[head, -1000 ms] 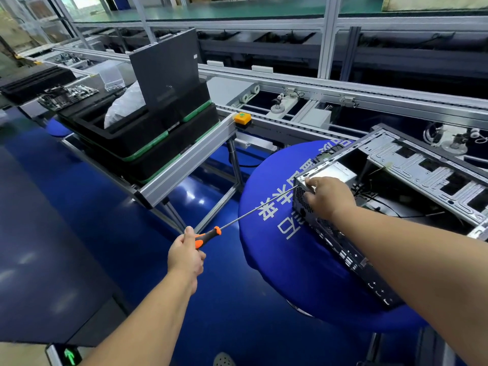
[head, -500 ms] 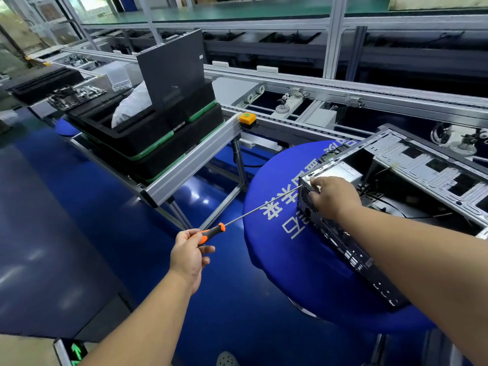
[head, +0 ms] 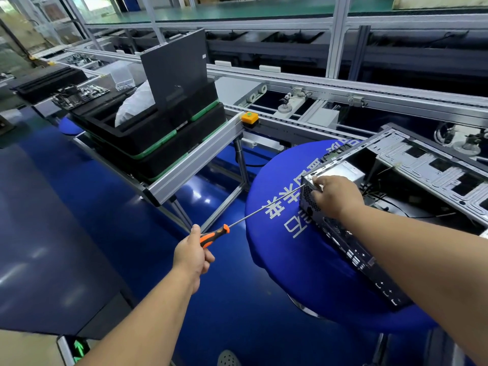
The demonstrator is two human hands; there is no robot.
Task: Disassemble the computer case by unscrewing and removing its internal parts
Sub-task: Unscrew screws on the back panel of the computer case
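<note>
An open computer case (head: pixel 427 165) lies on its side on a round blue table (head: pixel 290 249), its rear panel facing me. A silver power supply (head: pixel 340 171) sits in the case's near corner. My left hand (head: pixel 191 256) grips the orange-and-black handle of a long screwdriver (head: pixel 260 210). The shaft runs up to the right and its tip meets the rear panel at that top corner. My right hand (head: pixel 334 195) rests over the same corner, fingers curled on the case edge by the tip. Whatever the tip touches is hidden by the fingers.
To the left, an aluminium-frame bench (head: pixel 195 159) carries stacked black trays (head: pixel 148 138), an upright dark panel (head: pixel 175 72) and a white bag. A motherboard (head: pixel 79 93) lies further left. A conveyor line (head: pixel 343 91) with an orange button box (head: pixel 249 118) runs behind. The floor is blue.
Both hands stay in place at the case corner. My left hand has shifted its hold on the handle slightly, as in turning the screwdriver. The view drifted a little.
</note>
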